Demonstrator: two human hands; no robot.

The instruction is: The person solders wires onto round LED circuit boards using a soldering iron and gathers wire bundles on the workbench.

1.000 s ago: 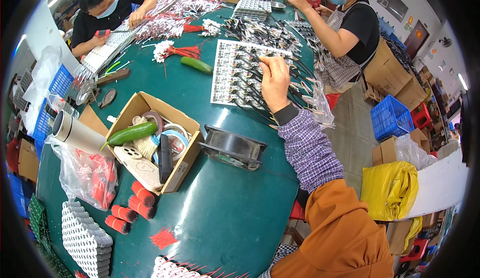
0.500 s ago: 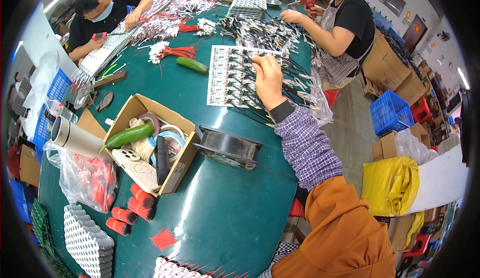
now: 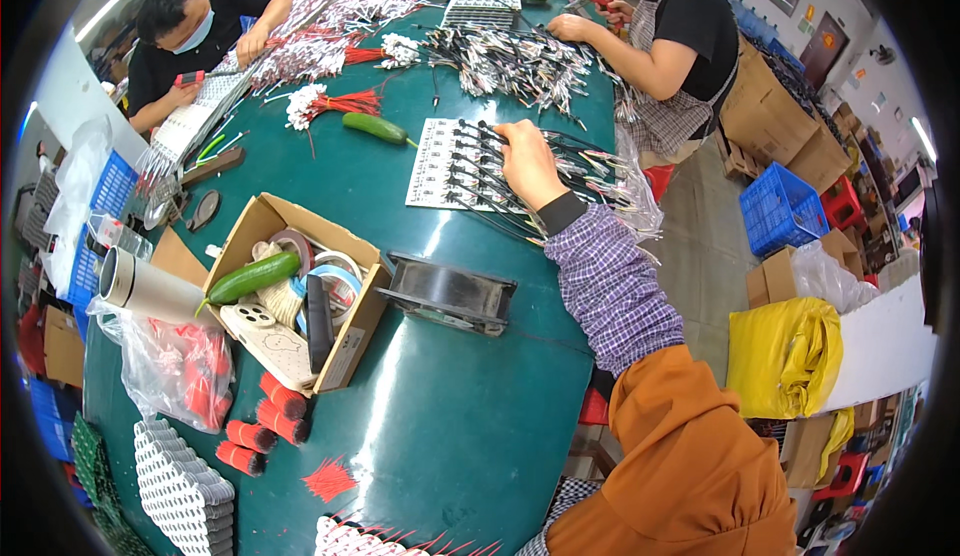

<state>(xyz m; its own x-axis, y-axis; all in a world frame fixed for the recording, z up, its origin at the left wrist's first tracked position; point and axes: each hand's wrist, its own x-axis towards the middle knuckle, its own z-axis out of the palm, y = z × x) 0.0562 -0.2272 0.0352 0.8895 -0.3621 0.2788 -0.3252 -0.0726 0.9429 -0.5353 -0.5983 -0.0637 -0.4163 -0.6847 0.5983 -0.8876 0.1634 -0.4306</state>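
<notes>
The right hand point(image 3: 530, 161) rests fingers curled on black wires lying across the white rectangular printed sheet point(image 3: 440, 161) on the green table point(image 3: 450, 406), whether pinching one I cannot tell; the left hand is out of sight.

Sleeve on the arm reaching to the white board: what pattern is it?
The sleeve is purple-and-white plaid, seen best in the head view, above the right hand.

My view is bright and evenly lit from overhead strip lights. The glossy green counter point(image 3: 450, 406) throws back soft white glare. Shadows stay faint. The fisheye bends every edge, with a black rim and slight blur outward.
</notes>
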